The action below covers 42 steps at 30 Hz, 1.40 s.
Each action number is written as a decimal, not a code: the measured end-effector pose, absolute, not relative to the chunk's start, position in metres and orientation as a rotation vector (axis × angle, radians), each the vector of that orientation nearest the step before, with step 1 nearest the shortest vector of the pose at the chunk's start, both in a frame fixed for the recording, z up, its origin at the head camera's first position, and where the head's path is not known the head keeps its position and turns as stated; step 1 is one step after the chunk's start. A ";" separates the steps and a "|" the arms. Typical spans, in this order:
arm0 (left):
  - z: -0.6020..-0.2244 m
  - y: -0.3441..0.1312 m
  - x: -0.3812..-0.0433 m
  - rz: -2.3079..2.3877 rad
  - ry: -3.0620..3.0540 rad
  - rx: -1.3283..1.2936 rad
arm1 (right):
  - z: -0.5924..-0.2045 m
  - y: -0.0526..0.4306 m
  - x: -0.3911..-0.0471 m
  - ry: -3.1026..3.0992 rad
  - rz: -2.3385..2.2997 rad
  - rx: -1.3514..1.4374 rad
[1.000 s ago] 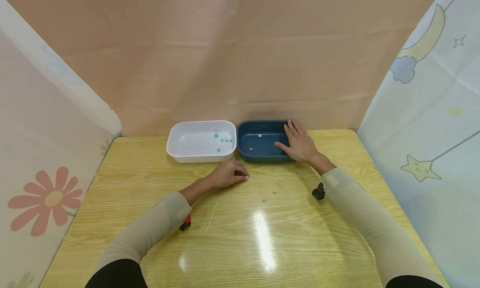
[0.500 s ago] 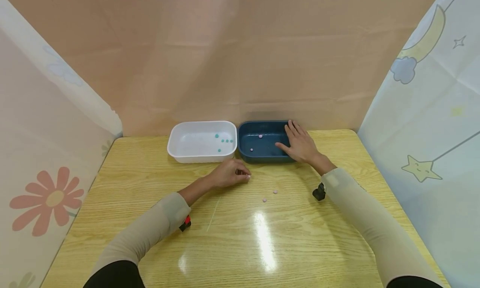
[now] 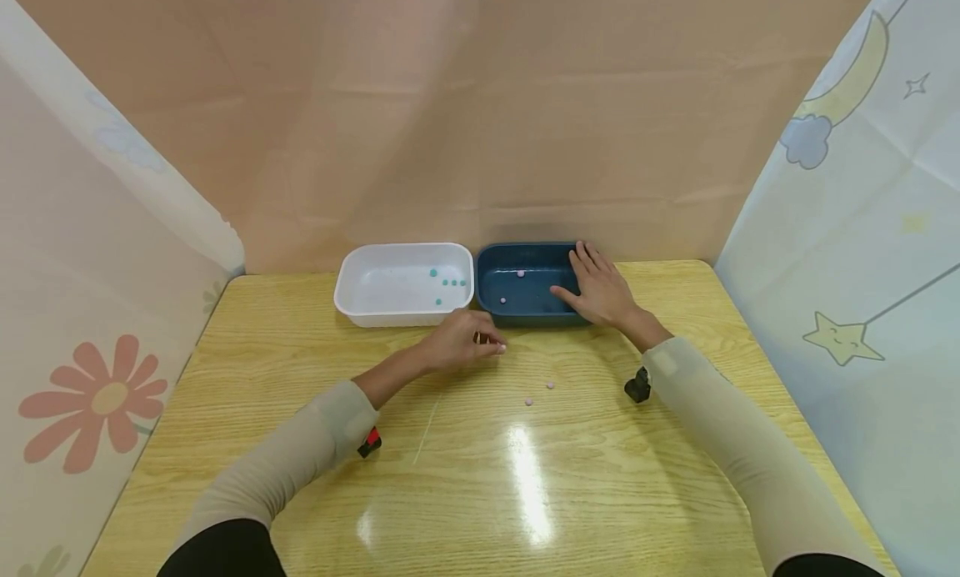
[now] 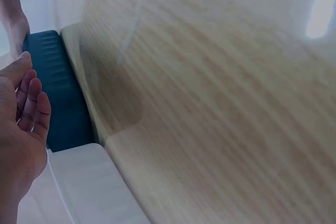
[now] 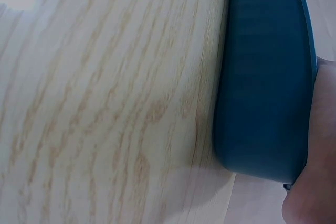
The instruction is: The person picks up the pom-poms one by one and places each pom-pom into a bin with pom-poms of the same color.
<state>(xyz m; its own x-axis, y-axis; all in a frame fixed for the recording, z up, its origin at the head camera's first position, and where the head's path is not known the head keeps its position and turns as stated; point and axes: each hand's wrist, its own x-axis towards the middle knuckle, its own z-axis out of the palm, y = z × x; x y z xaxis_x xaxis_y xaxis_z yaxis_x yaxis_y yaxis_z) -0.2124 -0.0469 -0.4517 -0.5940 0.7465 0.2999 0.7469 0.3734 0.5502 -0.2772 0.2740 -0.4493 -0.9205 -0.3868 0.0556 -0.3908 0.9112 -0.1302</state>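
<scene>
My left hand [image 3: 463, 341] pinches a small pale pink bead [image 3: 502, 348] between thumb and fingertip, close in front of the two trays. In the left wrist view its fingers [image 4: 39, 114] are curled, in front of the dark blue tray [image 4: 68, 93]. My right hand [image 3: 602, 292] lies with fingers spread over the right end of the dark blue tray [image 3: 528, 319]. Inside that tray lie a pink bead [image 3: 521, 273] and a smaller one [image 3: 503, 300]. Two more pink beads, a right one [image 3: 551, 385] and a nearer one [image 3: 528, 402], rest on the table.
A white tray [image 3: 375, 319] stands left of the blue one, with several green beads [image 3: 433, 273] in it. Both trays sit at the back of the wooden table [image 3: 465, 494], before a brown backdrop [image 3: 360, 127]. Printed panels flank the table on both sides.
My left hand, pinching the pink bead, has moved slightly right and up toward the blue tray. The right hand has stayed in place on the tray.
</scene>
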 end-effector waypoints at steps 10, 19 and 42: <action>-0.438 -0.047 -0.221 -1.073 -2.613 -1.376 | -0.450 0.274 -0.278 -3.046 0.209 0.618; -0.426 -0.051 -0.229 -1.128 -2.580 -1.343 | -0.451 0.273 -0.278 -3.048 0.209 0.622; -0.406 -0.051 -0.258 -1.104 -2.545 -1.209 | -0.449 0.273 -0.277 -3.034 0.224 0.635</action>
